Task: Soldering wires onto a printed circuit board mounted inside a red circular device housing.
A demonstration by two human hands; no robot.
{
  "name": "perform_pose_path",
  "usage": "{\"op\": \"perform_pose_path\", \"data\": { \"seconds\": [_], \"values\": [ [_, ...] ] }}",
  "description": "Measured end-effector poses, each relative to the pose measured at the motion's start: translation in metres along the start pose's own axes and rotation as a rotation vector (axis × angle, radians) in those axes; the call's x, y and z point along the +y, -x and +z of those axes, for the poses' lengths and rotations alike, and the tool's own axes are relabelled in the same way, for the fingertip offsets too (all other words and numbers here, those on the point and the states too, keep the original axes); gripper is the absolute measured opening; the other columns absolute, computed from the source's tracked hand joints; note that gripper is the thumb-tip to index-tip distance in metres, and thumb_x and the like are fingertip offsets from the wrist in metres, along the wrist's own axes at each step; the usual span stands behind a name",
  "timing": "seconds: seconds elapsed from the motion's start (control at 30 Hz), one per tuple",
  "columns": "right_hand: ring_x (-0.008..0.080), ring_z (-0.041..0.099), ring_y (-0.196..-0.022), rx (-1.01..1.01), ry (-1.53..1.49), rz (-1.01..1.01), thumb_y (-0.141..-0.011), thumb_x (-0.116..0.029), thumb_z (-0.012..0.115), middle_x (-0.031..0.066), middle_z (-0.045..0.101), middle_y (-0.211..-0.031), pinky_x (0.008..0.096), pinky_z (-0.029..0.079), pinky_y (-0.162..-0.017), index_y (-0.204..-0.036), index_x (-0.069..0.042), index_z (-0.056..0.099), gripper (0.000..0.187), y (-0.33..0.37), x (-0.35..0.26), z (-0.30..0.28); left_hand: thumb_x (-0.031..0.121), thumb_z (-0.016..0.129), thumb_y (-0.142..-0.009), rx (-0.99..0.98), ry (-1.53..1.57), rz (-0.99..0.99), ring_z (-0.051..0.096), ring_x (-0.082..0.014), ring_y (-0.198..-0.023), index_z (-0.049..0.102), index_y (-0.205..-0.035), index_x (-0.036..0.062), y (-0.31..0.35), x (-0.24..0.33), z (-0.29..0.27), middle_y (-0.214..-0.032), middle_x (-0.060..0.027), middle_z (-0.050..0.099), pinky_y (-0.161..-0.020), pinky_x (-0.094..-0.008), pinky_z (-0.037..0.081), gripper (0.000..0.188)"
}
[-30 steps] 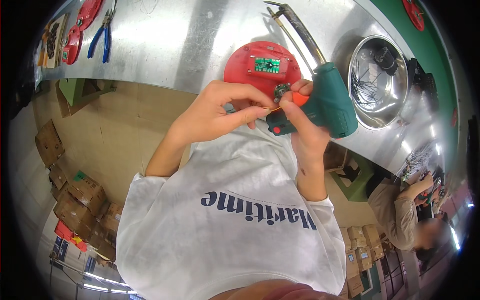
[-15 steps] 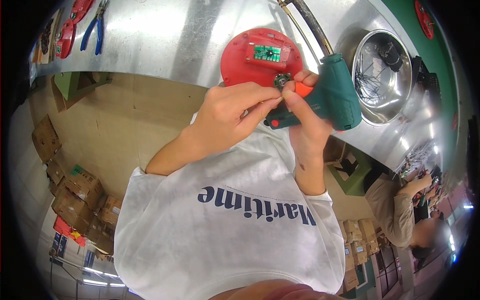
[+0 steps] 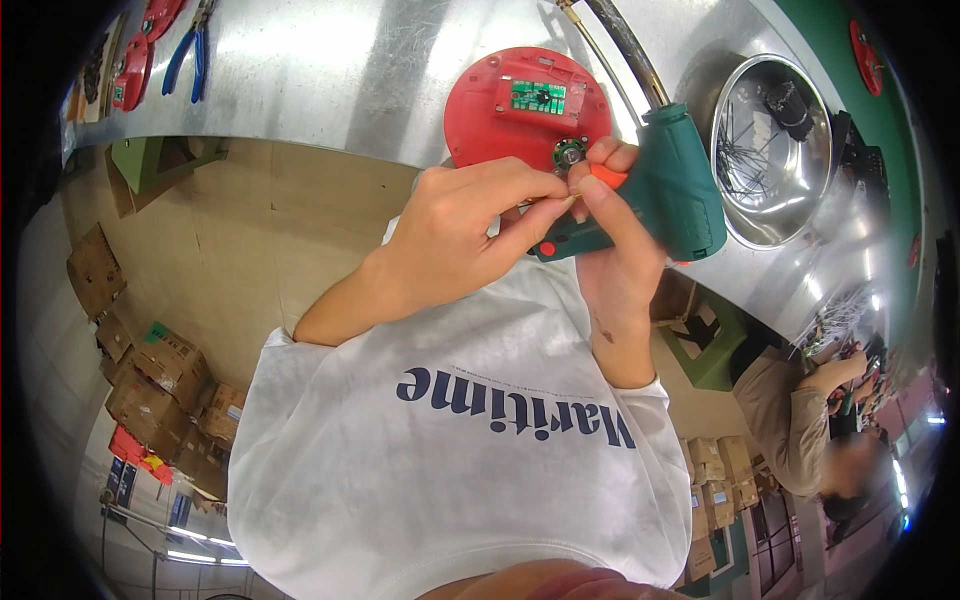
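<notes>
My right hand [image 3: 628, 235] is wrapped round the green soldering gun [image 3: 680, 190], which has an orange trigger and a long metal barrel pointing away from me. My left hand [image 3: 465, 220] is closed in a pinch against my right thumb and fingertips. Something thin may lie between the fingertips, too small to make out. Just beyond them is a round red plastic housing [image 3: 478, 125], with a green circuit board [image 3: 538, 97] set in it. A small round component on a green disc [image 3: 568, 152] sits at the housing's near right edge, next to my right fingers.
A steel bowl [image 3: 722, 205] with dark thin wires stands at the right. Blue-handled pliers [image 3: 187, 62] and red plastic parts [image 3: 130, 82] lie on the metal table [image 3: 300, 85] at the far left. Cardboard boxes [image 3: 150, 405] are stacked lower left. A co-worker's arm [image 3: 800, 425] shows at right.
The view has shifted slightly. My pinched fingers have moved a little nearer to me and right, uncovering more of the small round component. The soldering gun stays in my right hand.
</notes>
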State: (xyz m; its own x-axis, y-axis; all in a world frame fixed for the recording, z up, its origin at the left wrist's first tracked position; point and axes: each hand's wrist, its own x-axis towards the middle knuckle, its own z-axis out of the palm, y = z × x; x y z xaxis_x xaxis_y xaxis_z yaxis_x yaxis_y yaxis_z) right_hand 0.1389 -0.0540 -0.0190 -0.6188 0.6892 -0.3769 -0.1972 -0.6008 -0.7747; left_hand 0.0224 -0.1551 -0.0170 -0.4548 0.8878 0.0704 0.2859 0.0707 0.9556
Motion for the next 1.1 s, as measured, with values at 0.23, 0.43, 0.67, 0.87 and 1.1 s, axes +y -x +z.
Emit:
{"op": "perform_pose_path", "data": {
  "seconds": [0.23,0.43,0.67,0.87,1.1],
  "values": [
    [0.0167,0.056,-0.077,0.017,0.013,-0.039,-0.081,0.004,0.058,0.0128,0.057,-0.104,0.0285,0.045,-0.072,-0.106,0.0,0.053,0.025,0.002,0.003,0.001,-0.005,0.069,-0.077,0.132,-0.091,0.074,0.059,-0.0112,-0.059,0.07,-0.09,-0.001,0.004,-0.004,0.007,-0.081,-0.0092,0.069,-0.05,-0.0207,0.044,0.014],
    [0.0184,0.056,-0.079,0.072,0.055,-0.039,-0.085,-0.002,0.057,0.0138,0.056,-0.107,0.0292,0.045,-0.074,-0.106,0.0,0.053,0.021,0.007,-0.006,-0.009,-0.007,0.07,-0.074,0.285,-0.049,0.003,0.056,-0.0135,-0.073,0.07,-0.086,-0.0019,-0.003,-0.014,0.012,-0.113,-0.0142,0.06,-0.063,-0.0221,0.047,0.012],
    [0.0158,0.051,-0.073,-0.065,0.348,0.028,-0.082,-0.013,0.058,0.0149,0.053,-0.099,0.0262,0.043,-0.066,-0.095,-0.002,0.05,0.019,0.03,-0.028,-0.051,-0.001,0.071,-0.074,0.411,-0.022,-0.062,0.049,-0.0177,-0.1,0.068,-0.078,-0.0002,-0.014,-0.031,0.015,-0.126,-0.0135,0.054,-0.086,-0.0308,0.044,0.004],
    [0.0151,0.05,-0.069,-0.114,0.69,0.042,-0.081,-0.013,0.058,0.0156,0.055,-0.089,0.0264,0.042,-0.056,-0.091,0.002,0.053,0.019,0.038,-0.035,-0.067,0.001,0.071,-0.073,0.41,-0.096,-0.109,0.05,-0.0181,-0.099,0.068,-0.076,0.0012,-0.018,-0.028,0.014,-0.122,-0.0078,0.059,-0.085,-0.0296,0.044,0.004],
    [0.0156,0.05,-0.06,-0.086,0.7,0.073,-0.08,-0.01,0.056,0.0136,0.055,-0.074,0.0257,0.04,-0.053,-0.092,0.005,0.054,0.019,0.037,-0.036,-0.072,0.001,0.069,-0.073,0.417,-0.073,-0.129,0.05,-0.0173,-0.097,0.067,-0.075,0.0013,-0.019,-0.026,0.015,-0.121,-0.0075,0.059,-0.085,-0.0293,0.044,0.003]
  ]
}}
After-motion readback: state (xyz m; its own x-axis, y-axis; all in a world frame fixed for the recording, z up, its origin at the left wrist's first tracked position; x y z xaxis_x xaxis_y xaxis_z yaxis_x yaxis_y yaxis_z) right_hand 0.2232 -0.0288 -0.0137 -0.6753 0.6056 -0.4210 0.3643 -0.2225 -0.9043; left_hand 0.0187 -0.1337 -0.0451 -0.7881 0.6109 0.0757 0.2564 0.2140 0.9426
